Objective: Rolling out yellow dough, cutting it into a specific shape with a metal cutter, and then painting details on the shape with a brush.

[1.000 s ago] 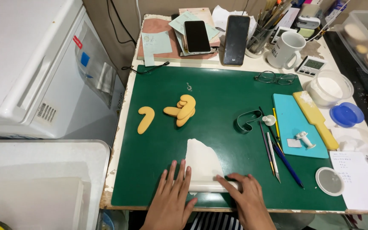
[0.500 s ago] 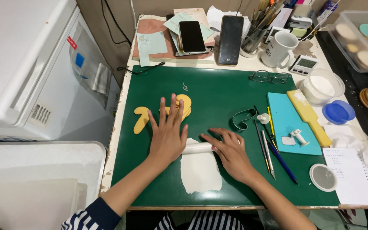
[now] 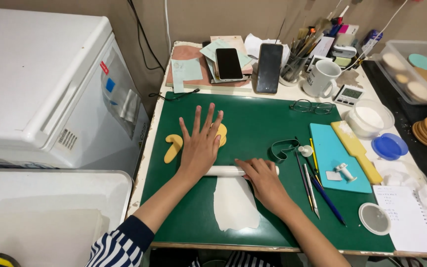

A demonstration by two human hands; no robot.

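A white rolling pin (image 3: 226,170) lies across the far end of a flattened sheet of white clay (image 3: 234,203) on the green cutting mat (image 3: 253,123). My left hand (image 3: 199,143) is flat with its fingers spread, its heel pressing on the pin's left end and its fingers reaching over yellow clay pieces (image 3: 173,147). My right hand (image 3: 262,179) rests palm down on the pin's right part, fingers pointing left along it.
A heart-shaped metal cutter (image 3: 283,148), several pens and tools (image 3: 312,183), a blue board (image 3: 334,157) and a yellow block (image 3: 355,150) lie right of the hands. Two phones (image 3: 229,63), a mug (image 3: 322,78), glasses (image 3: 312,106) and bowls sit at the back. A white appliance (image 3: 40,79) stands left.
Both hands have pushed the rolling pin away from me over the clay, from the near edge to mid-mat. The clay sheet is now longer and thinner.
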